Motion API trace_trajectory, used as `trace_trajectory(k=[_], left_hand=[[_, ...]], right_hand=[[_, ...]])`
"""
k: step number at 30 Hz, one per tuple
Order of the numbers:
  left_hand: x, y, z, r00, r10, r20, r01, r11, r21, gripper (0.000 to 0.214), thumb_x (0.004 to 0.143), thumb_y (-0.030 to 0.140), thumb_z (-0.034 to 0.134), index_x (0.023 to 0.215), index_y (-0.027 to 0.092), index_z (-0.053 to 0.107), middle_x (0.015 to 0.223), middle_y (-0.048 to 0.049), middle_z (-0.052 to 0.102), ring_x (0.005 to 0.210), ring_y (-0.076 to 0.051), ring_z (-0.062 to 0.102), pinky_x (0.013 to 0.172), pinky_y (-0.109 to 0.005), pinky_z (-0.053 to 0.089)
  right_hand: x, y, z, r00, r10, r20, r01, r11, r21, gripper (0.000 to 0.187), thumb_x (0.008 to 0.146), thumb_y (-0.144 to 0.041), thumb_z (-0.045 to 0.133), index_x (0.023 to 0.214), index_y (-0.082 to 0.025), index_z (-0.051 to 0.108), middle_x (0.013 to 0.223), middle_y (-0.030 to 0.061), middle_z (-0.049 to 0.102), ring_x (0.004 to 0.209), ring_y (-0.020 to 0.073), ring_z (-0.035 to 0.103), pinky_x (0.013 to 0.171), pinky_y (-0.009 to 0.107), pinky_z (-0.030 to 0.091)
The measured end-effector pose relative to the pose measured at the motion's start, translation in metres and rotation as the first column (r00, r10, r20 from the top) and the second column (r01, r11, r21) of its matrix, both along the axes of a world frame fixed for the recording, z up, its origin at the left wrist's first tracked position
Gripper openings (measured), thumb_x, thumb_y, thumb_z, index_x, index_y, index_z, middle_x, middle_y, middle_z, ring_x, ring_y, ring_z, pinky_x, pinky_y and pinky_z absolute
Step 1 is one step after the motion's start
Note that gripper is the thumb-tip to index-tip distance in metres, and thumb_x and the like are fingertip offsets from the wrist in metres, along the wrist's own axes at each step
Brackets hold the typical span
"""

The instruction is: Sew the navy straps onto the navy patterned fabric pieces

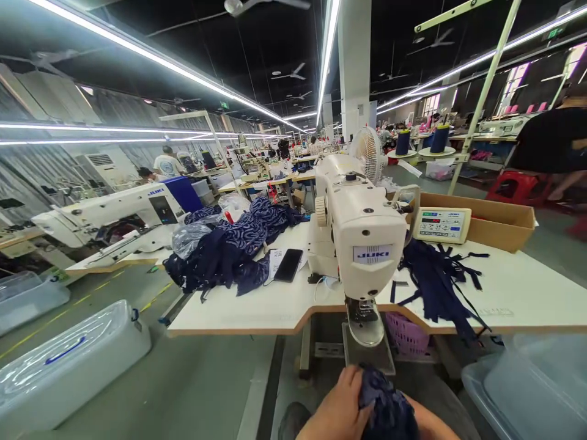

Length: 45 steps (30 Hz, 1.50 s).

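Note:
At the bottom edge my left hand is closed on a bunched piece of dark blue patterned fabric. My right hand shows only as a strip behind the fabric, its fingers hidden. Both hands sit just in front of the needle end of a white JUKI sewing machine on a white table.
A heap of navy patterned cloth and a black phone lie left of the machine. Dark straps, a control panel and a cardboard box are on the right. Plastic bins stand on the floor. People work in the distance.

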<state>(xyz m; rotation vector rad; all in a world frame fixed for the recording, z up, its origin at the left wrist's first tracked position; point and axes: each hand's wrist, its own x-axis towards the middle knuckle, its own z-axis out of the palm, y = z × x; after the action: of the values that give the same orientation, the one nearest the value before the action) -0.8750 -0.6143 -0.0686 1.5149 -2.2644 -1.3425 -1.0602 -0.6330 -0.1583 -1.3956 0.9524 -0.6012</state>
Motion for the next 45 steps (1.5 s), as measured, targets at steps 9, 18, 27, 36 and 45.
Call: trace_trajectory(k=[9, 18, 27, 36, 45], left_hand=[[0.025, 0.043, 0.048, 0.932, 0.085, -0.352, -0.154, 0.973, -0.174, 0.039, 0.085, 0.01, 0.037, 0.118, 0.022, 0.055, 0.113, -0.0046, 0.063, 0.107, -0.018, 0.056, 0.096, -0.028, 0.041], [0.0, 0.056, 0.061, 0.939, 0.046, -0.34, -0.204, 0.872, -0.446, 0.033, 0.078, 0.005, 0.041, 0.103, 0.018, 0.057, 0.122, -0.0115, 0.047, 0.118, -0.022, 0.043, 0.105, -0.035, 0.035], [0.042, 0.051, 0.07, 0.957, 0.221, -0.185, -0.269, 0.918, -0.29, 0.034, 0.09, 0.024, 0.04, 0.113, 0.022, 0.065, 0.107, -0.0074, 0.066, 0.1, -0.023, 0.06, 0.095, -0.035, 0.045], [-0.022, 0.032, 0.064, 0.953, 0.061, -0.296, -0.083, 0.994, -0.064, 0.039, 0.076, 0.044, 0.071, 0.104, 0.017, 0.066, 0.099, -0.0045, 0.065, 0.091, -0.021, 0.058, 0.081, -0.027, 0.045], [-0.033, 0.002, 0.083, 0.841, 0.015, -0.541, 0.039, 0.995, 0.088, 0.038, 0.081, 0.051, 0.064, 0.078, 0.013, 0.064, 0.075, 0.0001, 0.05, 0.073, -0.013, 0.044, 0.068, -0.022, 0.035]], right_hand=[[-0.05, -0.002, 0.045, 0.894, -0.439, 0.089, 0.448, 0.877, -0.173, 0.052, 0.074, -0.072, 0.055, 0.085, -0.021, 0.064, 0.084, 0.0061, 0.062, 0.072, 0.0211, 0.06, 0.076, 0.037, 0.052], [-0.003, 0.066, 0.067, 0.981, 0.057, 0.188, -0.022, 0.982, -0.185, 0.065, 0.081, -0.075, 0.041, 0.09, -0.018, 0.071, 0.092, 0.01, 0.067, 0.097, 0.0282, 0.058, 0.094, 0.044, 0.046], [-0.077, 0.02, 0.098, 0.979, -0.154, 0.129, 0.18, 0.958, -0.223, 0.044, 0.078, -0.062, 0.062, 0.075, -0.018, 0.056, 0.075, 0.0026, 0.059, 0.076, 0.019, 0.057, 0.071, 0.03, 0.045], [-0.034, 0.029, 0.165, 0.967, 0.083, -0.239, -0.201, 0.828, -0.524, 0.019, 0.09, -0.042, 0.057, 0.1, -0.025, 0.06, 0.09, -0.0018, 0.065, 0.079, 0.0145, 0.057, 0.072, 0.024, 0.04], [-0.079, -0.01, 0.123, 0.97, 0.233, -0.069, -0.243, 0.941, -0.234, 0.067, 0.087, -0.074, 0.027, 0.07, -0.017, 0.058, 0.062, -0.002, 0.047, 0.058, 0.012, 0.043, 0.057, 0.025, 0.04]])
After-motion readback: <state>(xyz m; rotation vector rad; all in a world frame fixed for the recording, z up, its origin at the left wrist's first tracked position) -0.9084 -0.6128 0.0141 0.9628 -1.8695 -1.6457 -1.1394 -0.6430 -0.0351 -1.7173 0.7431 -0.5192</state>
